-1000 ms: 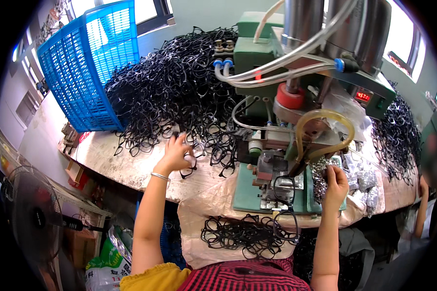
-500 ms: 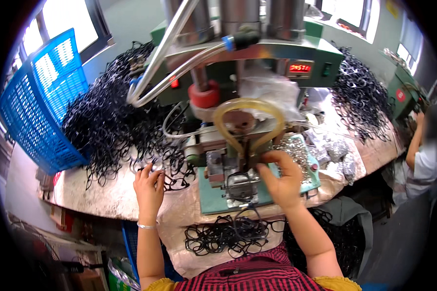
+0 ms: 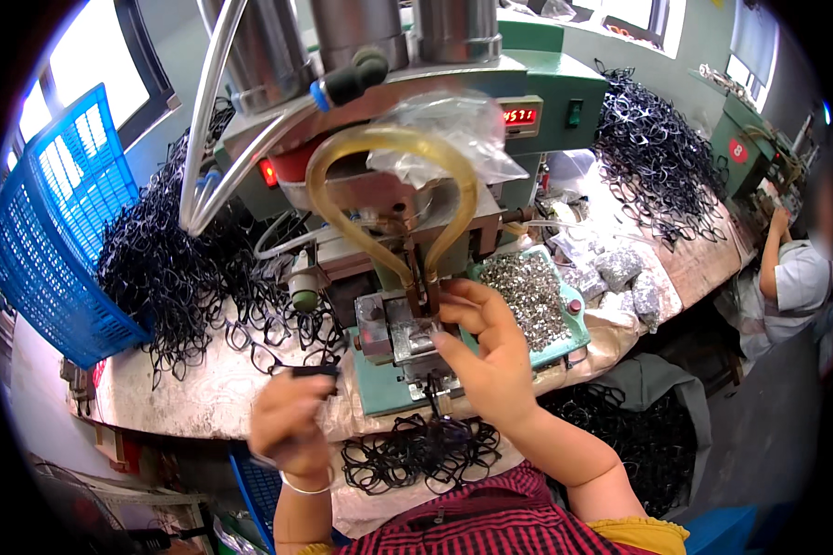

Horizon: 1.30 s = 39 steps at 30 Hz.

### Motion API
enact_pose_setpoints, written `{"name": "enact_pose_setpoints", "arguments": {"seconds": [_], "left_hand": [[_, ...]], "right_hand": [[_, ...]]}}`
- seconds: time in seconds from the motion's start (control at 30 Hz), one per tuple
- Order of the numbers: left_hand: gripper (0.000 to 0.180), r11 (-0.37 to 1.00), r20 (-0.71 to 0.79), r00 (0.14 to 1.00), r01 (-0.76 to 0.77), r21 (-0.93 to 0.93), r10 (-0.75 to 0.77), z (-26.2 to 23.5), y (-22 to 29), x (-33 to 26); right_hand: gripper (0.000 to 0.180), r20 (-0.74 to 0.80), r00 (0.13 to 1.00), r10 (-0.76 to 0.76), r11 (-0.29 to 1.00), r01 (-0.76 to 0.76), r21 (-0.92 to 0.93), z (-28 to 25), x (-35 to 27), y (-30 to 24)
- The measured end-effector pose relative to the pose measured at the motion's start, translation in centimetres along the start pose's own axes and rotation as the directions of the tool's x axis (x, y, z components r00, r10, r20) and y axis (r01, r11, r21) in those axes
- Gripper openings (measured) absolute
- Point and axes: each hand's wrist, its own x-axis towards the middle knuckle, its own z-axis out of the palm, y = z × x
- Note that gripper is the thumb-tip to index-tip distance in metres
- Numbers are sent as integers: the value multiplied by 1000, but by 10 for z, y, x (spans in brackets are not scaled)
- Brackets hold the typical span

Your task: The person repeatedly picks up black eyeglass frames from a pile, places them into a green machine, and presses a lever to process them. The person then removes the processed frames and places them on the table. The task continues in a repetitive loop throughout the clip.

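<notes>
My left hand (image 3: pixel 292 421), smeared by motion, is closed on a short black piece (image 3: pixel 315 371) just left of the green press base (image 3: pixel 379 393). At the press's metal fixture (image 3: pixel 415 340), my right hand (image 3: pixel 491 361) has its thumb and bent fingers apart beside the block, and no part shows between them. A yellowish tube loop (image 3: pixel 467 190) arches above the fixture, its two ends coming down near my right fingertips. Black looped pieces (image 3: pixel 416 453) lie heaped in front of the base, close to my apron.
A green tray (image 3: pixel 578 338) of small shiny metal parts stands right of the fixture, with bagged parts (image 3: pixel 617 266) beyond. Piles of black loops (image 3: pixel 167 250) and a blue basket (image 3: pixel 55 231) stand left; another pile (image 3: pixel 652 148) is back right. A co-worker (image 3: pixel 801 287) is far right.
My left hand has moved from the loose loops toward me and now holds a black piece. My right hand stays at the fixture. The view has shifted, moving the press leftward.
</notes>
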Motion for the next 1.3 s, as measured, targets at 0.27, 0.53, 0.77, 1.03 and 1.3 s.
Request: {"name": "enact_pose_setpoints", "arguments": {"seconds": [0.27, 0.53, 0.77, 1.03, 1.3], "left_hand": [[29, 984, 569, 812, -177, 20, 134, 43, -8, 9], [29, 991, 546, 835, -119, 66, 64, 40, -4, -10], [55, 746, 23, 932, 274, 607, -361, -19, -2, -76], [99, 523, 108, 816, 256, 813, -568, -4, -154, -25], [31, 560, 76, 954, 104, 822, -289, -76, -100, 35]], "right_hand": [[20, -9, 967, -255, 297, 69, -952, -132, 13, 77], [9, 33, 937, -347, 411, 184, -893, -121, 20, 78], [7, -353, 924, -144, 919, -8, -395, -141, -1, 78], [9, -262, 960, -100, 988, 64, -143, -84, 33, 87], [12, -407, 904, -133, 897, -65, -436, -146, -20, 80]]}}
